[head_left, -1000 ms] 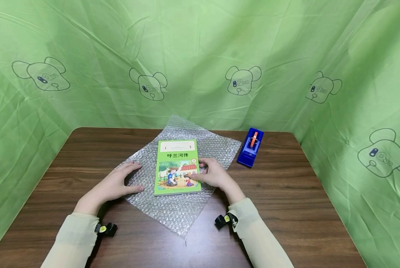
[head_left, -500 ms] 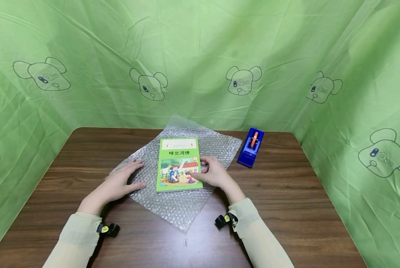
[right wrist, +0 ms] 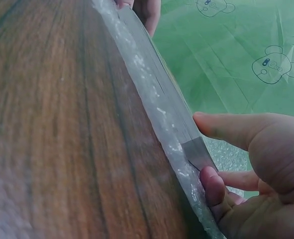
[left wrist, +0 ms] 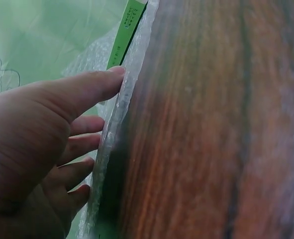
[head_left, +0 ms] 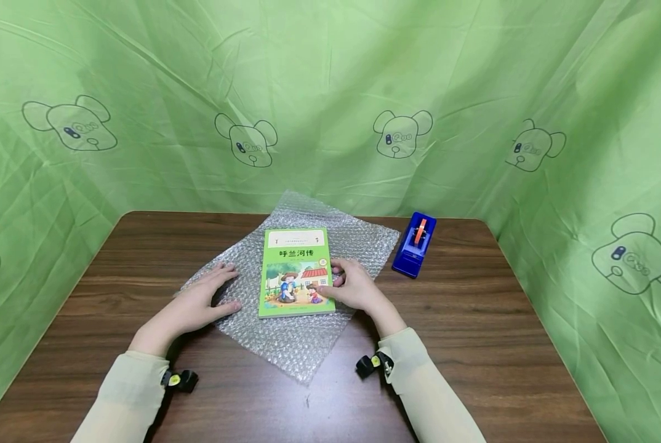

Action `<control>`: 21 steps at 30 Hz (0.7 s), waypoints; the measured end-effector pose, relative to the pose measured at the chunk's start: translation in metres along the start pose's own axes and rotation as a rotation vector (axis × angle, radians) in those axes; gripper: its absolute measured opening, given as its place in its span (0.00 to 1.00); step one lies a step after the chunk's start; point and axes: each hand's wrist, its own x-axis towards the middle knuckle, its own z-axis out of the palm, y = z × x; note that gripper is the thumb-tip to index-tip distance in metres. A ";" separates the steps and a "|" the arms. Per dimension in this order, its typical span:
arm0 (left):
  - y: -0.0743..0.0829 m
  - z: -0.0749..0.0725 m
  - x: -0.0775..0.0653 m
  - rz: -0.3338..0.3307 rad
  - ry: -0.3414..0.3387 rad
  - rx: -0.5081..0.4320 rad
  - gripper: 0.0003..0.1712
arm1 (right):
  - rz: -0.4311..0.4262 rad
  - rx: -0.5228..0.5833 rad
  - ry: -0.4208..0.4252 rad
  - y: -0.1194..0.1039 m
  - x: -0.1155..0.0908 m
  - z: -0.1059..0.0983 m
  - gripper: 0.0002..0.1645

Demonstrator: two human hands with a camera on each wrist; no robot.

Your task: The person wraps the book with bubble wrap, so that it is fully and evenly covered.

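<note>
A green paperback book point(head_left: 295, 274) with a picture cover lies on a sheet of bubble wrap point(head_left: 286, 344), turned cornerwise on the table. My right hand point(head_left: 355, 286) holds the book's right edge, thumb on the cover and the other fingers along its side. In the right wrist view, the thumb point(right wrist: 221, 127) is on the book's upper edge, with fingertips below by the page block point(right wrist: 159, 74). My left hand point(head_left: 197, 301) rests on the left part of the bubble wrap, fingers and thumb spread apart. The left wrist view shows its thumb point(left wrist: 99, 82) at the wrap's edge, near the green spine point(left wrist: 124, 35).
A blue tape dispenser point(head_left: 413, 245) with an orange roll holder stands to the right of the bubble wrap. The dark wooden table point(head_left: 463, 332) is enclosed by green fabric point(head_left: 330, 80) at the back and sides.
The book has shifted slightly right and away from me. The wrap's near corner has moved back and its left corner has spread outward; my left hand has moved slightly right.
</note>
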 end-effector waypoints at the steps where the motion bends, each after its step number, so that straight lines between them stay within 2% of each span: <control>1: 0.001 0.000 0.000 0.004 0.002 0.002 0.46 | 0.000 0.000 -0.003 0.000 0.000 0.000 0.47; 6: 0.004 -0.003 0.000 0.035 0.028 0.015 0.45 | -0.010 0.004 -0.034 -0.001 -0.001 -0.002 0.51; 12: 0.012 -0.004 0.001 0.118 0.059 0.011 0.44 | -0.052 0.018 -0.078 0.001 -0.002 -0.007 0.59; 15: 0.018 -0.004 0.002 0.137 0.061 0.004 0.43 | -0.079 0.019 -0.107 0.002 -0.003 -0.011 0.61; 18: 0.024 -0.004 0.002 0.141 0.060 0.006 0.43 | -0.111 0.017 -0.145 0.003 -0.004 -0.014 0.57; 21: 0.030 -0.003 0.003 0.157 0.052 -0.004 0.43 | -0.150 -0.006 -0.166 0.005 -0.004 -0.016 0.45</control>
